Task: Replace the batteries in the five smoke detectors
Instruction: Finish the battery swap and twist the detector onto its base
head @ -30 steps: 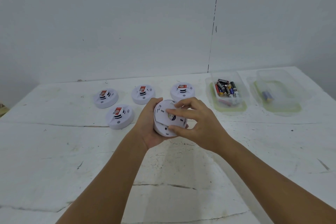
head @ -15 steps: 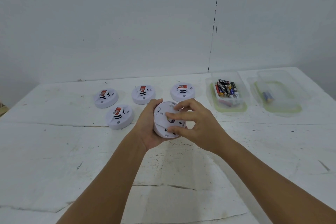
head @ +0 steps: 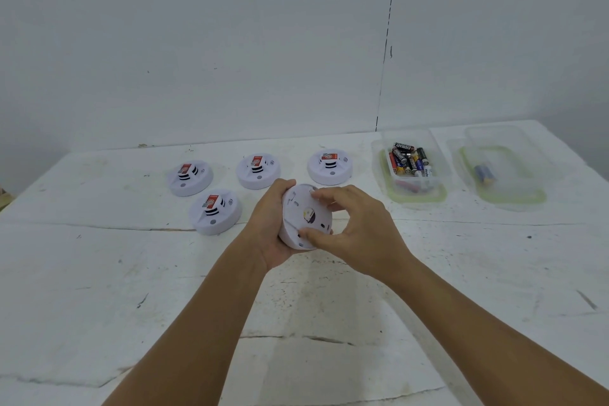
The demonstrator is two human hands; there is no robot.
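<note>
Since the earlier frames the right hand has rotated around the back of the held smoke detector: its fingertips, which lay across the centre of the back plate, now sit at the upper rim, and the thumb has moved to the lower rim. A small opening with a yellowish part inside is now exposed at the plate's centre. The detector itself has stayed at the same place above the table.

The right hand pinches the back plate between thumb and fingers, curled around its edge. The left hand cups the detector body from behind and from the left, fingers wrapped over the top rim, holding it tilted with the back facing the camera. Judged from this grip, the step in hand is a twist to release the back cover and reach the battery; whether the cover has begun to separate cannot be told.

Four further smoke detectors lie face-up on the white table, beyond and to the left of the hands, each with a red label on top. To the right stands a clear container of batteries, and further right a second clear container holding what appears to be one or two batteries.

As all four resting units look unopened, the task appears to be at its first detector.
</note>
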